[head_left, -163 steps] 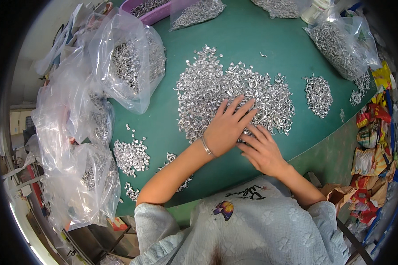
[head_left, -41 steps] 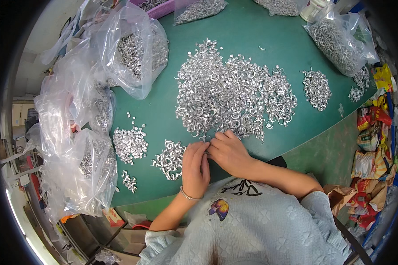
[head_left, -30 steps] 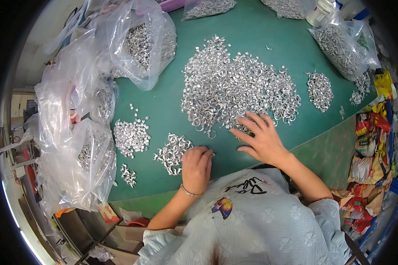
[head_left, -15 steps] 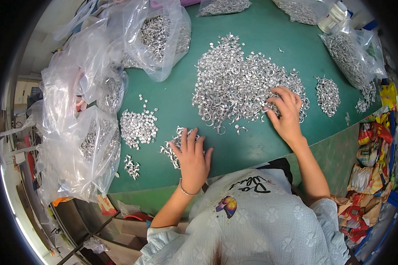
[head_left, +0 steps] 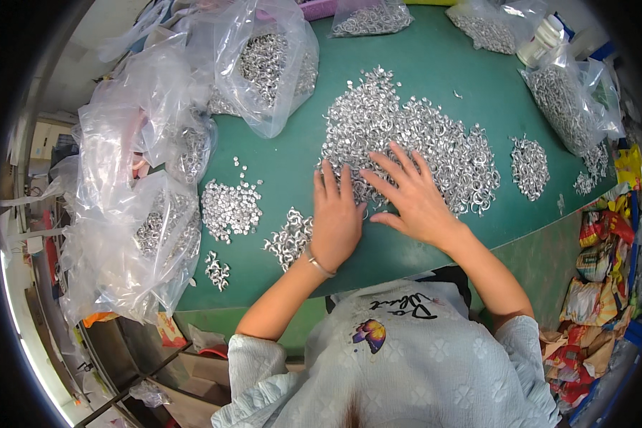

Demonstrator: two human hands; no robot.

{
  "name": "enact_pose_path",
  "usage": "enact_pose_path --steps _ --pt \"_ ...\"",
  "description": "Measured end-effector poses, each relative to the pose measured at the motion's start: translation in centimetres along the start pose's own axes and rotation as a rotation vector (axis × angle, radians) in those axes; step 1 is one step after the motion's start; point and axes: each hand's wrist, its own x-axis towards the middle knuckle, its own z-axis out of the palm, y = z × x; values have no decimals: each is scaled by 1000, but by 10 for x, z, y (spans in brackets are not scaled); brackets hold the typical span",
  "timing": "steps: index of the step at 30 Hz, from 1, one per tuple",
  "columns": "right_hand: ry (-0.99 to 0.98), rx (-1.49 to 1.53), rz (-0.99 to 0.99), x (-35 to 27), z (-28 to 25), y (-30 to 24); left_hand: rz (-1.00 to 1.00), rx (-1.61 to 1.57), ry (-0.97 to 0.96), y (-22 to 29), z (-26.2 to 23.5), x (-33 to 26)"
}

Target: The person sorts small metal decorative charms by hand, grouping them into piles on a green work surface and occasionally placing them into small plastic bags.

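Note:
A large heap of small silver metal rings and bits [head_left: 449,153] spreads over the green table. On its near left edge lies my left hand [head_left: 337,222], fingers stretched forward. Beside it my right hand [head_left: 422,203] rests over the near part of the heap with its fingers spread. Both hands are open, and nothing shows gripped in either; what lies under the palms is hidden. Just left of my left hand is a smaller pile of curved silver pieces [head_left: 290,237]. Farther left sit a pile of small round silver pieces [head_left: 230,208] and a little cluster of curved ones [head_left: 217,271].
Clear plastic bags of metal pieces [head_left: 132,221] crowd the left side, with another open bag [head_left: 264,71] at the back left. To the right are a small pile [head_left: 530,169], a filled bag [head_left: 563,103] and a white bottle [head_left: 541,41]. Colourful packets [head_left: 585,299] lie beyond the table's right edge.
My left hand has left the small curved-piece pile and moved right and forward to the heap. My right hand has slid left across the heap, so the two are now close together.

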Motion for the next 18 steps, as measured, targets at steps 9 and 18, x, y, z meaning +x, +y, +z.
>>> enact_pose_path --steps 9,18 --pt "43 -193 130 -8 2 28 -130 -406 296 50 37 24" --pt "200 -140 213 -4 -15 62 82 -564 207 90 53 54"
